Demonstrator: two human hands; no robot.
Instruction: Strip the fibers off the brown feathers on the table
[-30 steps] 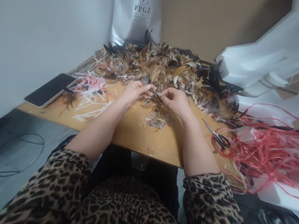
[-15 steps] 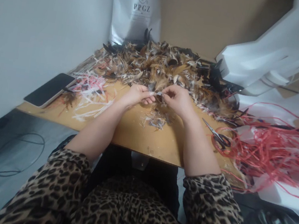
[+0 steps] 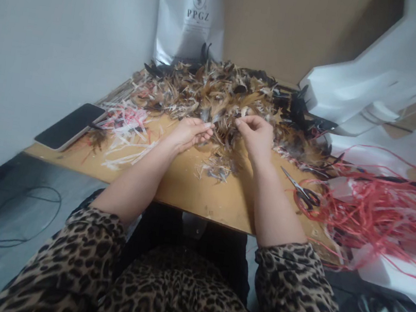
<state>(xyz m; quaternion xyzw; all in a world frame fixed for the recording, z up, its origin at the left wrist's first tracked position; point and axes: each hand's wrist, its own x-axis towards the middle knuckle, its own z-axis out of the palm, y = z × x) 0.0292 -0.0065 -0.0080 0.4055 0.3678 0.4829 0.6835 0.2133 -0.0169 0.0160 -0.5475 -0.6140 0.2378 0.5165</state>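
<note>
My left hand is closed in a pinch in front of the feather pile, its thumb pressed to the fingers on what looks like a small brown and grey feather. My right hand is a little to the right, apart from the left, with thumb and forefinger pinched together; what lies between them is too small to make out. Behind both hands spreads a heap of brown, tan and black feathers. Below them, a small scatter of grey feather scraps lies on the wooden tabletop.
A phone and white and pink strips lie on the left. Scissors rest at right beside tangled red ribbon. A silver bag stands behind the heap; white sheeting rises at right.
My hands have drawn apart; the right moved slightly right and up from the left. Earlier their fingertips nearly met over a small pale piece. The left hand stayed almost in place.
</note>
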